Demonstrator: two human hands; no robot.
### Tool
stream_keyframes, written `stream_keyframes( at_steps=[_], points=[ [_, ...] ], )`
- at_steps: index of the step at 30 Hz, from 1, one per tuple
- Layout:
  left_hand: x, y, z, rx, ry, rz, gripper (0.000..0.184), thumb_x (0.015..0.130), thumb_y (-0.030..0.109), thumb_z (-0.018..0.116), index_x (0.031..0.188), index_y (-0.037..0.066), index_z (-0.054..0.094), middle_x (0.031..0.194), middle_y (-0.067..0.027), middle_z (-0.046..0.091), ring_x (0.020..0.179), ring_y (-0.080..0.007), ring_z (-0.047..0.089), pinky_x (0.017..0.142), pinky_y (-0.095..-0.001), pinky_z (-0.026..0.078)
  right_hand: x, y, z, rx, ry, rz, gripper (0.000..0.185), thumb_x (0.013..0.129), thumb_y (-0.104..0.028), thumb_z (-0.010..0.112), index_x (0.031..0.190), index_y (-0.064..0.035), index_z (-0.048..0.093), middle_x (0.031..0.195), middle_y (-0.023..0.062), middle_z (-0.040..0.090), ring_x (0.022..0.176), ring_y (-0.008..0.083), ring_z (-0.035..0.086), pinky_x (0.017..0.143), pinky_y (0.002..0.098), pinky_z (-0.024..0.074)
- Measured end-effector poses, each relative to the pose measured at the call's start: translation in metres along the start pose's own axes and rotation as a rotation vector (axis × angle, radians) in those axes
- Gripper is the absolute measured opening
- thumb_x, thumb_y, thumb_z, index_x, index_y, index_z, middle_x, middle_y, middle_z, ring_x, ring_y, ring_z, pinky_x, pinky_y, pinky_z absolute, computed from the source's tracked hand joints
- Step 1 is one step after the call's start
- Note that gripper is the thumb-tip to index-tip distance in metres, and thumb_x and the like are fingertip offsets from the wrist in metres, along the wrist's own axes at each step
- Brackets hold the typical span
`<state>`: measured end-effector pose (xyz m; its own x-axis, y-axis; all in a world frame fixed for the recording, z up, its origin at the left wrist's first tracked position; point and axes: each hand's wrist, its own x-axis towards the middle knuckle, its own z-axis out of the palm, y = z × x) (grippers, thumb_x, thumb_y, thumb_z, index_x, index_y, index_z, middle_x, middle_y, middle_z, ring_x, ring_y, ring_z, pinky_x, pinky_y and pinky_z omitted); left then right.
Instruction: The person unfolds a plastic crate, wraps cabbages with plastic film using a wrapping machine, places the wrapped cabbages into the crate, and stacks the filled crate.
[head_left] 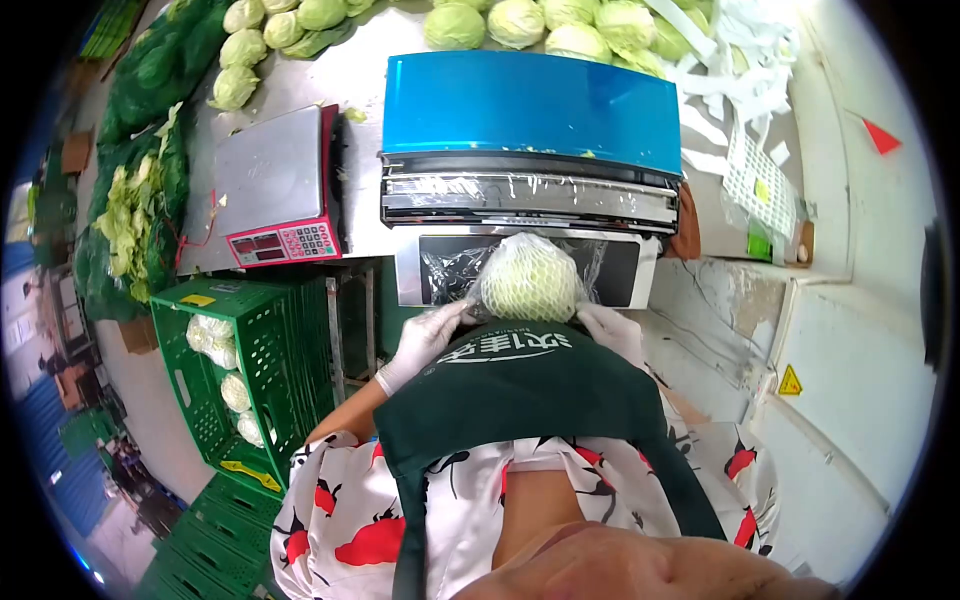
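Observation:
A pale green cabbage [528, 278] in white foam netting sits on the front plate of a wrapping machine [530, 115] with a blue cover. Clear plastic film [455, 272] spreads out on both sides of it. At the cabbage's left, my gloved left hand [430, 338] has its fingers pinched on the film edge. On the other side, my gloved right hand [614, 334] pinches the film near the cabbage's lower right; its fingertips are partly hidden. The film roll [530, 190] lies across the machine behind the plate.
A red digital scale [275, 185] stands left of the machine. Several bare cabbages [515, 22] line the back. Foam nets [750, 80] are piled at the right. A green crate [240, 350] with netted cabbages stands at lower left, beside a green mesh sack [165, 80].

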<state>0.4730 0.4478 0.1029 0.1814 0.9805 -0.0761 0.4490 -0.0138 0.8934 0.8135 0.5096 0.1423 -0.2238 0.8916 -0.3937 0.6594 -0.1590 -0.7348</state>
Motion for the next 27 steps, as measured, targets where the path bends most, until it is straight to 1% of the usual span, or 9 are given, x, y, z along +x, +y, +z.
stream_keyframes(
  at_steps=[1,4,7,14,16,17,22,24,27],
  points=[
    [0.016,0.022,-0.012,0.087,0.128,0.107,0.028,0.098,0.002,0.054,0.125,0.003,0.064,0.11,-0.0136,0.072,0.089,-0.0213,0.073,0.084,-0.0287,0.056,0.001,0.007,0.008,-0.103,0.198,-0.22,0.028,0.097,-0.025,0.063,0.118,-0.0072,0.067,0.092,0.0133,0.073,0.083,0.0253,0.072,0.075,0.0321,0.0551],
    [0.036,0.042,-0.022,-0.743,0.281,-0.422,0.035,0.106,0.014,0.047,0.139,0.005,0.051,0.067,-0.0016,0.059,0.059,-0.01,0.059,0.058,-0.0235,0.052,0.022,-0.019,-0.007,0.655,0.125,0.303,0.025,0.1,-0.026,0.058,0.102,-0.0039,0.069,0.082,0.0093,0.073,0.068,0.0183,0.069,0.063,0.0284,0.0539],
    [0.045,0.032,-0.04,-0.884,0.266,-0.456,0.038,0.107,0.025,0.045,0.137,0.003,0.051,0.061,0.0053,0.043,0.05,-0.0015,0.039,0.047,-0.017,0.037,0.023,-0.028,-0.019,0.629,0.09,0.444,0.031,0.101,-0.028,0.055,0.089,-0.0015,0.067,0.064,0.0048,0.065,0.051,0.0098,0.058,0.049,0.022,0.0443],
    [0.01,-0.052,0.066,-0.27,-0.445,-0.679,0.021,0.09,0.02,0.062,0.093,0.001,0.072,0.08,-0.019,0.071,0.076,-0.0297,0.071,0.071,-0.039,0.055,0.015,0.072,0.096,0.778,-0.211,0.707,0.023,0.1,-0.022,0.054,0.1,-0.0015,0.066,0.078,0.0052,0.063,0.069,0.0125,0.061,0.06,0.0255,0.0473],
    [0.02,-0.069,0.089,0.004,-0.438,0.007,0.022,0.084,0.022,0.064,0.085,0.001,0.07,0.082,-0.0246,0.068,0.078,-0.0425,0.067,0.072,-0.0472,0.055,0.033,0.065,0.129,0.982,-0.269,0.625,0.022,0.1,-0.02,0.053,0.102,-0.0007,0.065,0.083,0.0064,0.063,0.075,0.0136,0.061,0.065,0.0266,0.0471],
    [0.015,-0.076,0.098,-0.027,-0.382,-0.133,0.019,0.08,0.022,0.066,0.081,0.003,0.069,0.078,-0.0232,0.068,0.075,-0.0449,0.065,0.069,-0.0507,0.054,0.04,0.06,0.134,1.046,-0.323,0.576,0.022,0.1,-0.019,0.053,0.104,-0.0003,0.064,0.086,0.007,0.063,0.078,0.0142,0.061,0.068,0.0271,0.047],
    [0.053,-0.027,0.029,0.209,-0.04,0.408,0.028,0.083,0.018,0.07,0.108,0.006,0.07,0.06,-0.0106,0.057,0.054,-0.0241,0.061,0.054,-0.0373,0.051,0.066,0.017,0.113,0.996,-0.6,0.315,0.023,0.1,-0.014,0.05,0.111,0.0018,0.062,0.1,0.01,0.062,0.092,0.017,0.06,0.08,0.0296,0.0466],
    [0.076,0.044,-0.014,-0.327,0.085,-0.06,0.046,0.085,0.016,0.072,0.129,0.005,0.061,0.061,-0.003,0.055,0.05,-0.0149,0.052,0.053,-0.0299,0.048,0.075,-0.005,0.098,0.815,-0.636,0.147,0.023,0.1,-0.012,0.049,0.114,0.0027,0.061,0.105,0.0111,0.062,0.098,0.0181,0.059,0.085,0.0306,0.0464],
    [0.085,0.072,-0.019,-0.633,0.332,-0.125,0.059,0.088,0.016,0.073,0.142,0.006,0.051,0.092,-0.0014,0.061,0.078,-0.0111,0.055,0.073,-0.027,0.049,0.083,-0.04,0.081,0.429,-0.51,-0.256,0.025,0.101,-0.01,0.048,0.118,0.0039,0.06,0.114,0.0129,0.061,0.107,0.0198,0.059,0.093,0.0321,0.0461]
  ],
)
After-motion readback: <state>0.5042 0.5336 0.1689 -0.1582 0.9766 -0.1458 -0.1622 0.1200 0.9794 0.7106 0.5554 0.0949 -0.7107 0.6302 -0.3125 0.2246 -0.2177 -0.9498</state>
